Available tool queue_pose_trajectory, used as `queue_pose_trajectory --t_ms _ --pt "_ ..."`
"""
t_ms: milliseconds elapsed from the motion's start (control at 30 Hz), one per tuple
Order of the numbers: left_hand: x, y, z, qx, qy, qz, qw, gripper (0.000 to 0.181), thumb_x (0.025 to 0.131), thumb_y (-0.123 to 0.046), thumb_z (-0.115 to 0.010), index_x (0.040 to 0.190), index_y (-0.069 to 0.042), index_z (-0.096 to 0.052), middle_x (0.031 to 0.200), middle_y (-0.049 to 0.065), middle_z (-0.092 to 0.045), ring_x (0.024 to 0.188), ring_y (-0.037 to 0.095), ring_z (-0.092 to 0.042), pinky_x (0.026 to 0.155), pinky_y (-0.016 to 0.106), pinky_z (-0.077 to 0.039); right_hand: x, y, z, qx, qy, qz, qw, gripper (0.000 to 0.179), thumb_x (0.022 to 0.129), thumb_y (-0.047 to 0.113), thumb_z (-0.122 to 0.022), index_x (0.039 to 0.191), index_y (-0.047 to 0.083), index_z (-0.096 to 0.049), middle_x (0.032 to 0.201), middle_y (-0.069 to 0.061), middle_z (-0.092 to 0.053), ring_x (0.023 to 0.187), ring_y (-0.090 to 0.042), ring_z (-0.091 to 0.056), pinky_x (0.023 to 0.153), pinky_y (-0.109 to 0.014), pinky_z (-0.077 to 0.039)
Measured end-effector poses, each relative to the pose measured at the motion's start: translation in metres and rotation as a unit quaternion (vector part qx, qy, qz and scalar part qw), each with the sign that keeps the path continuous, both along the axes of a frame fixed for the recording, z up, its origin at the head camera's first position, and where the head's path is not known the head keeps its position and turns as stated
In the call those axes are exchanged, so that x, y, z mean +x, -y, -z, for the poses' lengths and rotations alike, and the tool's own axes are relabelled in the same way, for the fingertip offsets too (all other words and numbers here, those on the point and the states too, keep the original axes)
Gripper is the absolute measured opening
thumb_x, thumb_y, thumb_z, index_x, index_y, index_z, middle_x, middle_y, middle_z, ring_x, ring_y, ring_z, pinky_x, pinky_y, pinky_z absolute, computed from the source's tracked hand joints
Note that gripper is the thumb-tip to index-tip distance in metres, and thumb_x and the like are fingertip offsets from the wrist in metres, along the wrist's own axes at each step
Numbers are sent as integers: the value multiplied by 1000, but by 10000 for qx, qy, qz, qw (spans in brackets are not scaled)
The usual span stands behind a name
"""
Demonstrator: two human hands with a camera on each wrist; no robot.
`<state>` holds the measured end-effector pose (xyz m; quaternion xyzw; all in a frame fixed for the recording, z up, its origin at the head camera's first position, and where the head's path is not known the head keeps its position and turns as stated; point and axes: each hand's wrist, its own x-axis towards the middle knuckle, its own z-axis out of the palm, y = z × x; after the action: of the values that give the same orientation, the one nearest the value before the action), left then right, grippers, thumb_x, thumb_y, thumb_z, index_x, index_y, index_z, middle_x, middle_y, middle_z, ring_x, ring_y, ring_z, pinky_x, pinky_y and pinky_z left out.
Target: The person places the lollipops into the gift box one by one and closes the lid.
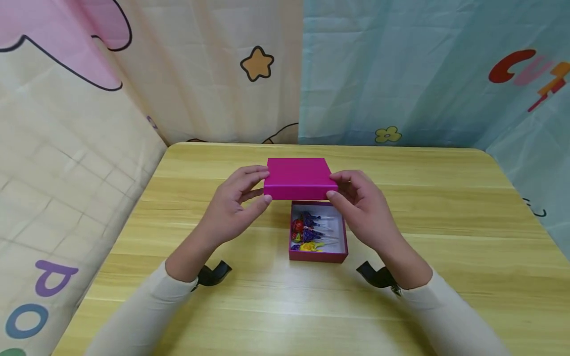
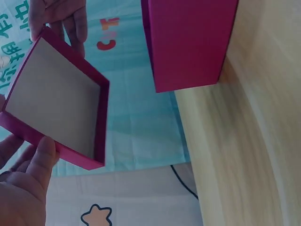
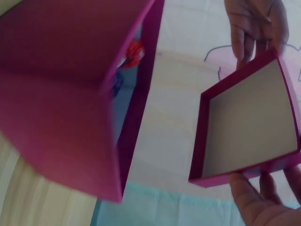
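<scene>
A magenta box lid [image 1: 298, 173] is held up between both hands, above and behind the open box. My left hand [image 1: 233, 205] grips the lid's left side, thumb at the near corner. On the opposite side my right hand [image 1: 365, 205] grips it with thumb and fingers. The lid's pale hollow inside [image 2: 56, 99] shows in the left wrist view, and the lid [image 3: 249, 122] also appears in the right wrist view. Below, the magenta box [image 1: 318, 256] stands on the table with several wrapped lollipops [image 1: 309, 235] lying in its white interior.
The wooden table [image 1: 445, 222] reaches back to a printed curtain [image 1: 356, 74]. Another curtain [image 1: 58, 173] hangs along the left side. Black straps with curved pieces [image 1: 213, 273] sit at both wrists.
</scene>
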<state>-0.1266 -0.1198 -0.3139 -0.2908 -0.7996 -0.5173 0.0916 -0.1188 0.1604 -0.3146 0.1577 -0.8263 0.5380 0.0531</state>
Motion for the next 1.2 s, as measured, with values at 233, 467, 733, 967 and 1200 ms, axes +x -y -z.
queue_pose_trajectory --t_ms 233,467,733,967,1200 --pt "3 -2 9 -536 -453 307 9971 46 85 -7 -78 129 -2 -63 140 3 -54 125 18 -55 94 30 -51 5 -24 9 1063 -1189 -341 9866 34 90 11 -74 122 6 -65 139 -3 -54 125 -20 -54 96 -37 -51" --pt "8 -11 20 -1633 -1863 555 9672 50 80 -14 -84 124 1 -66 138 12 -57 124 25 -57 96 31 -51 17 -47 24 2089 -2241 -679 9495 42 74 8 -88 111 7 -69 134 -6 -59 120 -25 -59 92 -21 -50" --pt "18 -16 34 -2198 -1976 764 9523 50 80 -21 -85 122 -1 -67 134 11 -59 116 23 -63 87 26 -54 26 -59 41 2565 -2415 -1245 9276 40 74 14 -89 108 9 -68 131 -7 -60 112 -25 -64 84 -29 -55" --pt "23 -16 44 -2685 -1856 933 9406 46 83 -23 -83 120 -1 -68 132 10 -61 120 22 -60 92 26 -52 30 -61 53 2661 -2385 -1496 9219 41 73 13 -89 107 11 -67 129 -9 -60 110 -26 -64 82 -38 -58" --pt "23 -17 46 -3107 -1488 1038 9330 44 88 -27 -78 123 -2 -66 136 9 -57 120 21 -60 92 27 -52 32 -60 60 2804 -2345 -1564 9176 37 77 16 -86 108 11 -67 126 -9 -61 109 -26 -65 82 -38 -58"
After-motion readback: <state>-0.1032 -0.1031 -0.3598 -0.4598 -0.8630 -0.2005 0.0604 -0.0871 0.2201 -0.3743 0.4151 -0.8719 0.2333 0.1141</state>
